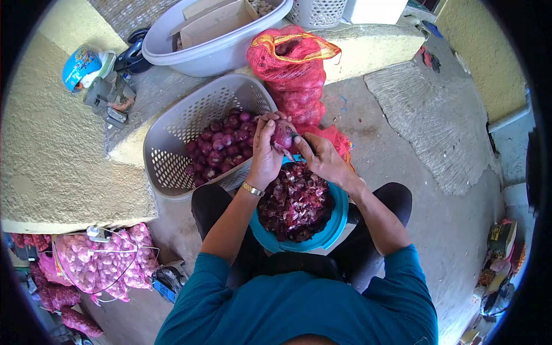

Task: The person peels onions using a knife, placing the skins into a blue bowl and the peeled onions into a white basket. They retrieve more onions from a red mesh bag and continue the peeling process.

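My left hand (267, 150) is closed around a red onion (283, 135), held up above the blue tub. Loose skin hangs from the onion's lower side. Against its right side, my right hand (326, 158) grips what looks like a small knife (295, 137), mostly hidden by the fingers; only a dark bit shows at the thumb. Below both hands, between the knees, stands the blue tub (340, 227), filled with dark red onion skins (296, 201). Left of my left hand, a grey perforated basket (167, 138) holds several shiny purple onions (221, 144).
A red mesh sack (293, 86) of onions stands beyond the hands. Behind the basket, a large pale basin (215, 57) rests on a concrete ledge. Net bags of garlic (109, 259) lie at lower left. Concrete floor (414, 201) extends to the right.
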### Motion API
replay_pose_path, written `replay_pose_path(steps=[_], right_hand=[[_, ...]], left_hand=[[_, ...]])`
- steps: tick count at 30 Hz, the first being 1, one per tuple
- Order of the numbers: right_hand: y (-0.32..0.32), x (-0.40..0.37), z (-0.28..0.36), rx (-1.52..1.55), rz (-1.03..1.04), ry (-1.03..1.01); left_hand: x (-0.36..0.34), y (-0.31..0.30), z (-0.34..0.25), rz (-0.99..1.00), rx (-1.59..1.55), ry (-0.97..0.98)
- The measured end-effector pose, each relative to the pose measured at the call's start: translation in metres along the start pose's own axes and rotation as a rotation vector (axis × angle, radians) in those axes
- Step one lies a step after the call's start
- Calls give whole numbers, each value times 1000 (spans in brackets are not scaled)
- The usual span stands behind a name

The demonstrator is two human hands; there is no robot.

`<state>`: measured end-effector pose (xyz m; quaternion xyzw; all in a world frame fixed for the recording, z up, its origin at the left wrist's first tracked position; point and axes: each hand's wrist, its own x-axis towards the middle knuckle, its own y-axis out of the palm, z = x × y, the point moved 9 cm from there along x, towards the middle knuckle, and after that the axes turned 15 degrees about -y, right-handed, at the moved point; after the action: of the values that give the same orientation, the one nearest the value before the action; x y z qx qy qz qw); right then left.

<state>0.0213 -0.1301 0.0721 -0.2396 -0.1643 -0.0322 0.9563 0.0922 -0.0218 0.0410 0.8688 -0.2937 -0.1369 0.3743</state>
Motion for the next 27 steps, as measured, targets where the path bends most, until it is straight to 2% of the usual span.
replay_pose_path(steps=[4, 7, 9, 11, 14, 16, 17, 19, 22, 23, 25, 27], right_hand=[[1, 0, -2, 41, 1, 60], [-1, -2, -9, -88, 23, 117], [-7, 1, -6, -109, -71, 67], [-11, 2, -3, -158, -56, 91], [-24, 7, 11, -155, -58, 94], [-28, 9, 13, -100, -76, 70], [-30, 10, 14, -147, -74, 35], [-34, 10, 16, -194, -71, 0], [-38, 8, 16, -265, -54, -23], [-34, 8, 21, -256, -16, -98], [-32, 7, 29, -247, 21, -177], [-16, 2, 47, -275, 250, -370]], left_hand=[[-2, 4, -1, 4, 98, 8], [-4, 7, -2, -4, 176, 59], [-4, 8, -2, 44, 97, 49], [-5, 10, -2, 91, 18, 38], [-6, 2, 2, 28, 36, -75], [-4, 8, 18, 207, -19, -331], [-5, 6, 20, 207, -19, -330], [-11, 10, 29, 150, -166, -483], [-13, 5, 30, 113, -74, -490], [-11, 3, 32, 112, -76, -490], [-4, 4, 19, 156, 44, -334], [-2, 4, 10, 131, 41, -284]])
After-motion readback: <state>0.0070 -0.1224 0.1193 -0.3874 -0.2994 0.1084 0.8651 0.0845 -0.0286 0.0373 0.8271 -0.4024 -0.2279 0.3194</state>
